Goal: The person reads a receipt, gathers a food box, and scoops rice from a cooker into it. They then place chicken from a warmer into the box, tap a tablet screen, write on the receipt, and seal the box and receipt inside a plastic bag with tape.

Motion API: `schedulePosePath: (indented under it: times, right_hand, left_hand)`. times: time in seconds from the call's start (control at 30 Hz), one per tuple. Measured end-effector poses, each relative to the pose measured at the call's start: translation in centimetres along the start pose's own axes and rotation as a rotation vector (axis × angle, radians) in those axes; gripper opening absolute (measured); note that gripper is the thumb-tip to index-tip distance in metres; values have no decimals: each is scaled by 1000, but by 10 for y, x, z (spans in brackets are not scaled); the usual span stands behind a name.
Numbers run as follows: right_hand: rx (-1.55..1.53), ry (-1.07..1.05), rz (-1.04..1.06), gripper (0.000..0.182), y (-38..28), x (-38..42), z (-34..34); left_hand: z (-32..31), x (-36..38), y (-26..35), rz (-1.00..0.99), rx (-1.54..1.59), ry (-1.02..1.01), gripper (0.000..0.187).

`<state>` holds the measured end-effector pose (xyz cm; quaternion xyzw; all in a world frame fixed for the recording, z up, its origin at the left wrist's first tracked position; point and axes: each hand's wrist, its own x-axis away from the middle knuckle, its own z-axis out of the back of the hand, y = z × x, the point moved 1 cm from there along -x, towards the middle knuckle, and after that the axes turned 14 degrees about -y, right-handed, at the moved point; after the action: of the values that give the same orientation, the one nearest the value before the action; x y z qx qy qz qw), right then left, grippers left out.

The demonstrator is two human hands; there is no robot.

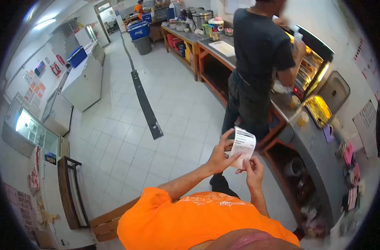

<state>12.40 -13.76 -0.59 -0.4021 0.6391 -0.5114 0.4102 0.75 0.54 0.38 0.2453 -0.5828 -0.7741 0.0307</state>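
A white printed receipt (245, 143) is held up in front of my orange shirt, its top end curling slightly. My left hand (221, 155) grips its left edge, with the thumb lying across the lower part of the print. At the bottom right corner, my right hand (252, 168) pinches the paper between thumb and fingers. The text is too small to read. Just beyond the receipt stands a person in a dark shirt (258, 46), whose hands are at a lit glass food warmer (313, 68).
A counter (311, 154) curves along my right, with a foil-lined tray (318, 110) and cups on it. Chest freezers (83, 77) line the left wall. A dark strip (144, 104) runs along the tiled floor. A wooden bench (111, 218) is at lower left. Farther back are blue coolers (138, 30).
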Motion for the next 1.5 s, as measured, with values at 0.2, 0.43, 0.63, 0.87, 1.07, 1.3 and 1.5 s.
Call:
schedulePosePath:
  times: [0.2,0.43,0.63,0.87,1.07,1.3,1.5]
  right_hand:
    - [-21,-292,-3,11,0,-285,-16]
    - [-85,-651,111,23,-19,-582,-122]
    - [40,-703,157,23,52,-851,-189]
    - [-23,-499,160,21,55,-1079,-225]
    - [-44,-390,172,19,86,-1277,-207]
    - [-91,-464,61,18,114,-1563,-248]
    - [-36,-682,-15,21,194,-1813,-295]
  left_hand:
    - [216,-128,-45,-81,-363,29,67]
    - [454,-198,-49,39,-199,270,90]
    - [685,-288,-171,96,-172,290,97]
    - [905,-439,-229,32,-237,107,99]
    - [1047,-589,-324,-69,-194,-26,99]
    - [1257,-730,-415,68,-95,149,84]
    - [1477,-742,-542,204,-252,435,68]
